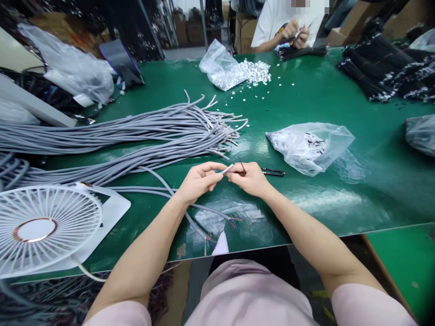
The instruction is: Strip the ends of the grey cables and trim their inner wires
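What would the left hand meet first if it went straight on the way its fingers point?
Most likely the right hand, whose fingertips face it at the far end of the small white piece in the left hand; exact depth is unclear here.

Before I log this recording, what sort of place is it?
Probably a cable-assembly workshop: bundles of grey cables lie on a long green workbench, loose white pieces are heaped by a plastic bag, and another person sits opposite.

grey cables (pixel 142 123); green tabletop (pixel 374 199); white strip (pixel 227 169); black tool (pixel 273 172); pale-pink shirt (pixel 251 296)
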`<state>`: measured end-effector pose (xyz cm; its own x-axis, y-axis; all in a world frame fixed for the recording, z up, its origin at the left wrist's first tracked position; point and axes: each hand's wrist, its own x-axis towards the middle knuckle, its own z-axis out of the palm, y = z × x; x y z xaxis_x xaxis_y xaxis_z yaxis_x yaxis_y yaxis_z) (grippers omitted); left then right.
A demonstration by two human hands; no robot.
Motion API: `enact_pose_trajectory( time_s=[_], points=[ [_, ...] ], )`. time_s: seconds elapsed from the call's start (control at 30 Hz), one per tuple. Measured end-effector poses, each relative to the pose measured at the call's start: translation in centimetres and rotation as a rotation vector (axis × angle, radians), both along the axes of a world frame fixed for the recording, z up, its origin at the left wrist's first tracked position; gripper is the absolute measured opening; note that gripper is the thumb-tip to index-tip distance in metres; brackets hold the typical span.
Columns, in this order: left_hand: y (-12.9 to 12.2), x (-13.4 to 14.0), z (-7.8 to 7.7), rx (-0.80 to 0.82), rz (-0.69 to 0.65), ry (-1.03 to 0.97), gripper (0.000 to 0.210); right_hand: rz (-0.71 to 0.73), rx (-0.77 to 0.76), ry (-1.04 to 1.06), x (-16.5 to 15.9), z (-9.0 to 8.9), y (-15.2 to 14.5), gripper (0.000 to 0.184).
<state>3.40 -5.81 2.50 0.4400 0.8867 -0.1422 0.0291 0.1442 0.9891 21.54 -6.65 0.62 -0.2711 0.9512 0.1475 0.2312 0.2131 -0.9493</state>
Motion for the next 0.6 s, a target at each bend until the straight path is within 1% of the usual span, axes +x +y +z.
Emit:
enact_pose_trajectory(
  time_s=[0.07,0.17,0.23,0.33,0.4,0.5,0.57,0.6],
  points=[
    [0.0,-0.1,0.1,-0.021,0.009,-0.02,0.032,-0.021,0.064,-0.183,0.5,-0.2,0.2,0.019],
    [0.1,-0.5,0.3,-0.039,0.056,-0.051,0.029,-0.073,0.047,-0.503,1.1,-0.4,-0.1,0.019],
    [0.1,-0.6,0.2,-0.048,0.065,-0.085,0.027,-0.074,0.05,-0.66,1.6,-0.2,-0.8,0.019],
    [0.1,-0.6,0.0,-0.074,0.014,-0.127,0.024,-0.039,0.142,-0.812,2.8,0.6,-1.9,0.029],
    [0.1,-0.4,-0.1,-0.08,-0.019,-0.144,0.024,-0.081,0.182,-0.946,4.4,1.2,-2.4,0.03],
    [0.0,-0.3,-0.2,-0.062,-0.03,-0.152,0.024,-0.172,0.131,-1.17,7.2,1.4,-2.4,0.03],
    [0.0,-0.2,-0.1,-0.05,-0.034,-0.141,0.026,-0.171,0.083,-1.24,8.7,1.1,-2.3,0.03],
    [-0.1,-0.1,-0.1,-0.044,-0.035,-0.132,0.027,-0.153,0.055,-1.236,9.1,0.9,-2.2,0.029]
  ],
)
